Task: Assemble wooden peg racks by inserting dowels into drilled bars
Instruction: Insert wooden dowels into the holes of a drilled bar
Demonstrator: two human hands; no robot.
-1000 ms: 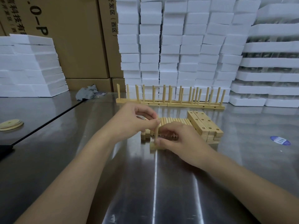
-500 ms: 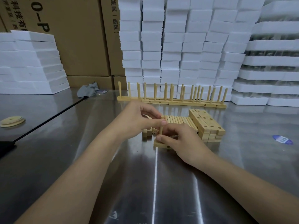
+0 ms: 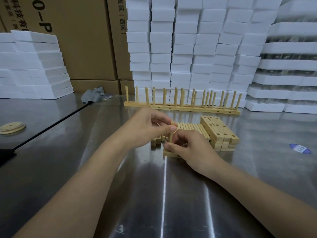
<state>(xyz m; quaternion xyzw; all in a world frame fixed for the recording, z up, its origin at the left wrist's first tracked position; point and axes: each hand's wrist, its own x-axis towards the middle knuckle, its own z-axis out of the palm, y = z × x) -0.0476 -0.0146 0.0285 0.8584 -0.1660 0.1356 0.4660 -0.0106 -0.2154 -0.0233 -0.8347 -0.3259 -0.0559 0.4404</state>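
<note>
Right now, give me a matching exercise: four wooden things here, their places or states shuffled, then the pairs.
1. upright wooden dowel
2. single drilled wooden bar
3. stack of drilled wooden bars
4. finished wooden peg racks

A. far side, before white foam blocks
B. right of the right hand
C. pinched by the left hand
D. gripped by the right hand

Pairs: 1-C, 2-D, 3-B, 4-A

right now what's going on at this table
A person is assembling a peg rack on a metal table. The left hand pinches the top of an upright dowel set at the end of a drilled bar, which the right hand grips. Just behind them lie loose dowels and a stack of bars. Finished racks stand further back.
</note>
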